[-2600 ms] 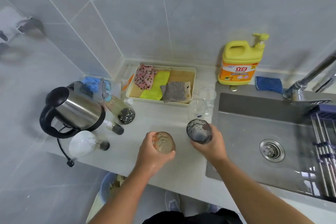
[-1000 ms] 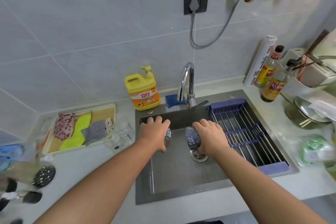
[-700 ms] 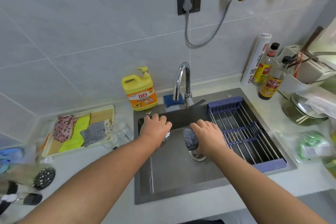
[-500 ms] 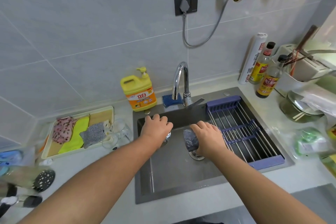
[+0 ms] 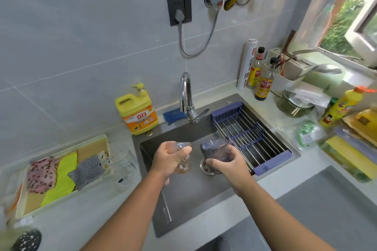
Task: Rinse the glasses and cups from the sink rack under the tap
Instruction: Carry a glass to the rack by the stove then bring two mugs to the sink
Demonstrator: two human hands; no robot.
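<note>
both glasses have been raised and turned upright; left hand (image 5: 170, 159) grips the amber glass (image 5: 183, 162), right hand (image 5: 228, 164) grips the purple glass (image 5: 214, 150), near the tap (image 5: 186, 98) for rinsing.

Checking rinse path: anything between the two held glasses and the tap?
Nothing visible. The left hand grips the amber glass and the right hand the blue-grey glass over the sink, in front of the tap; the rack sits off to the right.

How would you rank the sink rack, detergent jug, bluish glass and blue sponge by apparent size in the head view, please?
1. sink rack
2. detergent jug
3. bluish glass, held nearer the camera than the jug
4. blue sponge, partly hidden behind the tap
</note>
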